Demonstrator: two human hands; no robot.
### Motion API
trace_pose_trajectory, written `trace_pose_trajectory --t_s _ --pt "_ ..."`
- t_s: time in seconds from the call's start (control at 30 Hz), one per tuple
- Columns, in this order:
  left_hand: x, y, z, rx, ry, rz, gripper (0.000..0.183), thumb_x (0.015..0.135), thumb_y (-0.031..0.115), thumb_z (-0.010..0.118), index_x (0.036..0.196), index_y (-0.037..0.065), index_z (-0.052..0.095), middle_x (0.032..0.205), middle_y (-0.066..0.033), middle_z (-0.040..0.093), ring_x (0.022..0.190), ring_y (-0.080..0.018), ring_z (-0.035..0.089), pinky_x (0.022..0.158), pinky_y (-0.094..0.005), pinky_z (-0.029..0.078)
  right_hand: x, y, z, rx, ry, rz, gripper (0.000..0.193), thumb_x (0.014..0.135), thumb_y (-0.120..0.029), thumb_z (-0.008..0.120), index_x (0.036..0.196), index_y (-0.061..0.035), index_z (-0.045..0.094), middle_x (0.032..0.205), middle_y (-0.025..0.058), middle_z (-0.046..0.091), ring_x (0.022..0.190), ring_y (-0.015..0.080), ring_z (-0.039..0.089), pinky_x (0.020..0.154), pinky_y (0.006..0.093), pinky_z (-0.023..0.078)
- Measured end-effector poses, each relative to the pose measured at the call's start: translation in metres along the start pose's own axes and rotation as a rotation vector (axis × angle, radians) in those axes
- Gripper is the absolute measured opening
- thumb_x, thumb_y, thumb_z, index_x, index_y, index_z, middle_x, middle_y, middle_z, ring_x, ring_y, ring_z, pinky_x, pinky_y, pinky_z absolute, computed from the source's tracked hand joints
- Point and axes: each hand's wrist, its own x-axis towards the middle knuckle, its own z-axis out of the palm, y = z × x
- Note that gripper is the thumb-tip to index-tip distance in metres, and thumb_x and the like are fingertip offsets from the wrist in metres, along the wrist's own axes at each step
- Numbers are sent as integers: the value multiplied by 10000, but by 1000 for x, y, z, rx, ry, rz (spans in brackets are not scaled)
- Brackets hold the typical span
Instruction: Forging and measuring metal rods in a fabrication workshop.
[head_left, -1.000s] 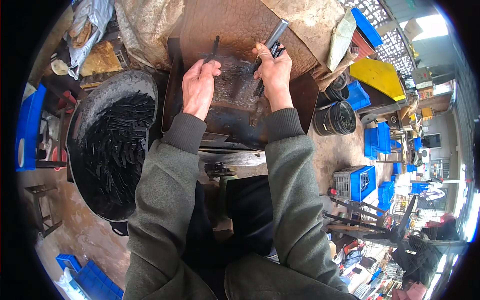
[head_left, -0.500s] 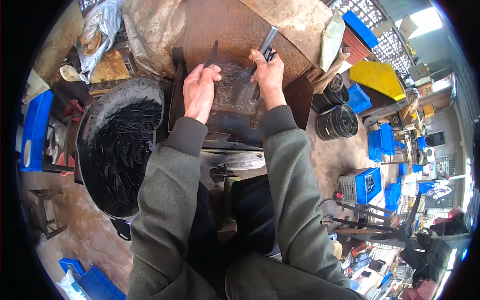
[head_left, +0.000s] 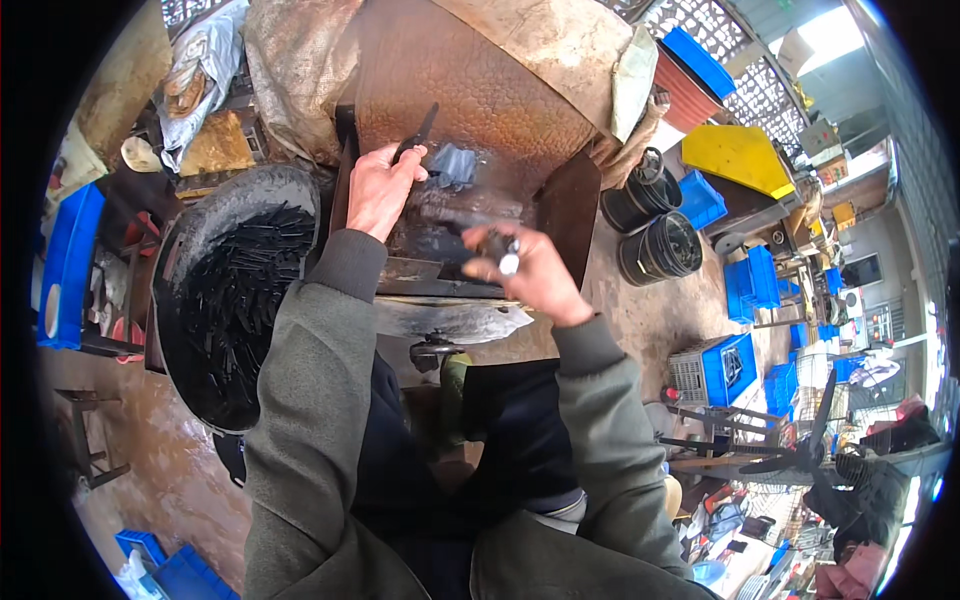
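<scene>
The landmark is the dark metal tray (head_left: 565,215) in front of the person. Two hands work over it. The left hand (head_left: 382,192), over the tray's left part, pinches one dark strip (head_left: 424,127), which slants up and away from the fingers; its lower end is hidden inside the grip. The right hand (head_left: 530,275), over the tray's near right part, is curled around one rod (head_left: 509,263) whose pale round end faces the camera. Motion blurs its fingers, and whether it holds anything more beside the rod I cannot tell.

Toward the tray's far side is one blue-grey patch (head_left: 453,166), too smeared to identify. Behind the tray hangs one brown, wrinkled sheet (head_left: 470,90), cut off by the upper edge. Along the tray's near edge lies one pale, whitish bar (head_left: 455,320), its left end hidden by the left sleeve (head_left: 318,370).

To the left of the tray stands one large black tub (head_left: 178,240), partly covered by the same sleeve; the black strips (head_left: 245,270) in it overlap too much to count. To the right of the tray stand two black buckets (head_left: 640,262), their contents unclear. Beyond them is one yellow panel (head_left: 735,160).
</scene>
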Motion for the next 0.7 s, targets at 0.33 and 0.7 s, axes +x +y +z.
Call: trace_pose_trajectory --t_s 0.33,0.7 --pt "-3 -18 2 539 -211 106 298 906 272 639 968 -8 718 827 -188 695 763 -286 666 732 -378 504 -44 19 21 -337 -145 -216 323 764 -53 720 1073 -3 641 1043 107 691 946 282 682 784 365 548" --pt "3 -49 -11 730 -494 146 192 876 170 629 951 4 687 854 -246 628 846 -440 604 755 -452 477 9 1 -18 562 237 495 183 936 -89 594 1100 -10 611 943 124 677 496 93 413 522 301 452"
